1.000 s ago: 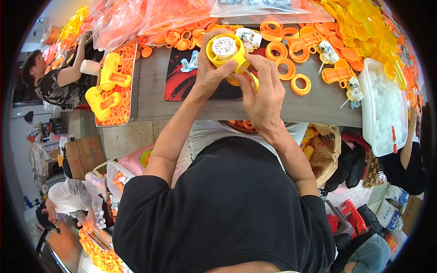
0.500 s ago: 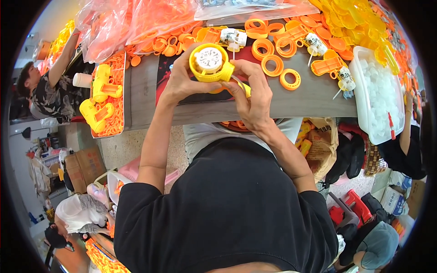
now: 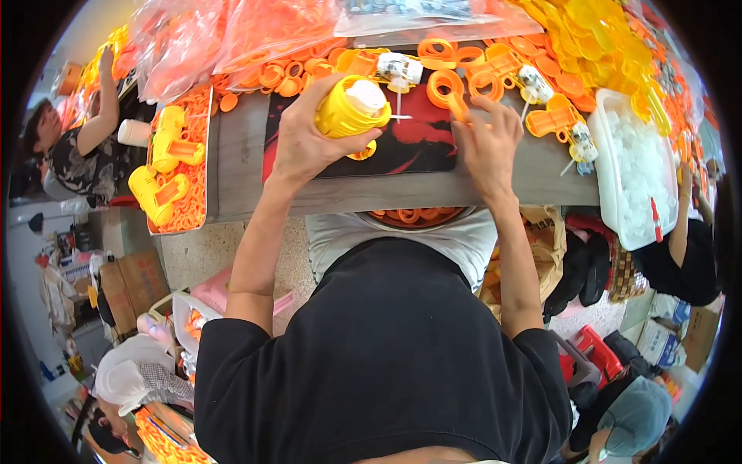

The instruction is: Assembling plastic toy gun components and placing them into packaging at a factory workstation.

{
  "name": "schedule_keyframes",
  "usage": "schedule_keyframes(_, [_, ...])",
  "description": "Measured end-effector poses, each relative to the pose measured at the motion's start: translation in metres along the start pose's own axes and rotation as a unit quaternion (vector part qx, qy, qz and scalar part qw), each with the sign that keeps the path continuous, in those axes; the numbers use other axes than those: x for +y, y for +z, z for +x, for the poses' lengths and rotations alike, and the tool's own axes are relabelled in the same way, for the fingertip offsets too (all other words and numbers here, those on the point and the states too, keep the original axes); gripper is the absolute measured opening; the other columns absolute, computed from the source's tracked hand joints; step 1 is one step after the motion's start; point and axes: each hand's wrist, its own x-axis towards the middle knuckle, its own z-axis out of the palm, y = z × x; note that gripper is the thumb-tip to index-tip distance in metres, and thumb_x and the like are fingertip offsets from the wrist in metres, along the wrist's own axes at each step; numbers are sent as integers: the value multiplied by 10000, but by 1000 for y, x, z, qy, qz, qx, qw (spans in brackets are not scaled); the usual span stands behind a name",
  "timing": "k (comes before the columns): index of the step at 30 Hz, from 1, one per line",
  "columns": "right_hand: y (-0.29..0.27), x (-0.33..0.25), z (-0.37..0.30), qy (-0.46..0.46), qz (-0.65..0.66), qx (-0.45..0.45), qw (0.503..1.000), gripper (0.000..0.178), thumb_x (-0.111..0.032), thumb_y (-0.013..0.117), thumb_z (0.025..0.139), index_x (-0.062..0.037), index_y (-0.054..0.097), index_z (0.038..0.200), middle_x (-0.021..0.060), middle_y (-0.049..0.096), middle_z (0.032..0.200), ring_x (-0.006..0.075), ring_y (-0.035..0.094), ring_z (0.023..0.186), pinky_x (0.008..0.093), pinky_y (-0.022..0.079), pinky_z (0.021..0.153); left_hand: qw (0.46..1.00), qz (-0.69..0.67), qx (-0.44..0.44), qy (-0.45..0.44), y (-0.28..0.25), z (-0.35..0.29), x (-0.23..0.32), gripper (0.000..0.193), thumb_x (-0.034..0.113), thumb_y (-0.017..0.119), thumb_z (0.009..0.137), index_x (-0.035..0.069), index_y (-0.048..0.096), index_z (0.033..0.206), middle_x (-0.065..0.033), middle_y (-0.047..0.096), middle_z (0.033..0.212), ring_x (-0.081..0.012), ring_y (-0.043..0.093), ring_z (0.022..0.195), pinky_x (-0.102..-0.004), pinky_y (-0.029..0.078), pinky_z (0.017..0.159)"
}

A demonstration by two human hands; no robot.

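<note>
My left hand is wrapped round a yellow hair-dryer-shaped plastic housing, with a round white part at its end. Over the loose orange rings at the table's right, my right hand is slightly blurred. Its thumb and fingers close on an orange ring that shows nearly edge-on. Another orange ring lies just beyond it. Below the housing, a small yellow piece rests on the black and red mat.
Orange shells with white motor units lie at the back and right. A white tub of translucent caps stands at the right edge, a tray of orange parts with yellow housings at the left. Plastic bags line the back. Other people sit nearby.
My right hand has let go of the yellow housing and moved right to the rings, tilting one up. The left hand has turned the housing and keeps it.
</note>
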Motion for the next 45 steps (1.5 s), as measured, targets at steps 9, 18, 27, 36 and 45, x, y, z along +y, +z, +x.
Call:
schedule_keyframes(9, [-40, -37, 44, 302, 729, -122, 602, 321, -274, 510, 1048, -51, 604, 1259, 50, 628, 1266, 134, 576, 1143, 351, 424, 970, 985, 138, -63, 86, 28, 14, 29, 650, 288, 858, 656, 86, 606, 1220, -129, 692, 1053, -307, 697, 898, -386, 568, 742])
schedule_keyframes(18, [-16, -35, 47, 235, 346, -137, 898, 350, -262, 472, 1059, -14, 597, 1270, 41, 638, 1176, 98, 553, 1091, 268, 403, 981, 984, 126, -103, 72, 35, 25, 34, 789, 355, 846, 664, 135, 552, 1361, -140, 693, 1075, -317, 698, 886, -389, 559, 745])
schedule_keyframes(27, [-49, -36, 72, 173, 425, -241, 855, 499, -390, 570, 1001, -44, 566, 1361, 51, 646, 1166, 96, 587, 1016, 197, 465, 758, 984, 102, -143, 42, 28, 33, 21, 831, 329, 873, 668, 141, 516, 1394, -142, 666, 1186, -313, 687, 1017, -387, 539, 888])
schedule_keyframes(36, [-35, -36, 79, 185, 373, -205, 886, 582, -543, 666, 891, -34, 624, 1169, 63, 632, 976, 90, 580, 865, 207, 404, 573, 979, 122, -161, 29, 35, 43, 22, 979, 429, 864, 632, 156, 379, 1437, -179, 703, 935, -380, 689, 840, -452, 534, 719])
schedule_keyframes(45, [-30, -41, 80, 218, 395, -187, 872, 463, -521, 648, 919, -70, 548, 932, 6, 523, 833, 74, 473, 750, 241, 394, 620, 980, 96, -174, -15, 34, 45, 23, 954, 334, 893, 637, 211, 405, 1447, -110, 713, 965, -277, 700, 920, -381, 534, 811])
